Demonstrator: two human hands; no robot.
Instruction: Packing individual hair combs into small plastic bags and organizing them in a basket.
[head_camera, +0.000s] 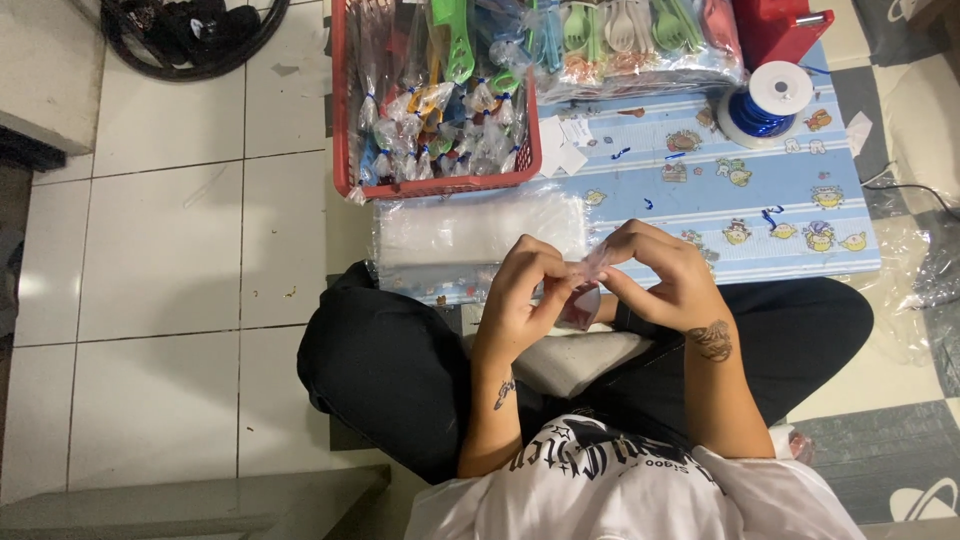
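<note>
I sit cross-legged on the floor and look down at my lap. My left hand (522, 290) and my right hand (662, 275) meet in front of me and pinch the top of a small clear plastic bag (583, 283) between their fingertips. The bag holds something pinkish; I cannot tell what. Just beyond my hands lies a stack of flat clear plastic bags (478, 228) on the near edge of a low table (760, 215) covered in a blue striped cartoon print.
A red basket (436, 184) full of tied clear packets stands at the table's far left. Packs of pastel plastic spoons and forks (622, 35) lie behind. A spool of blue wire tie (764, 102) sits right, near a red box (778, 28). White floor tiles spread left.
</note>
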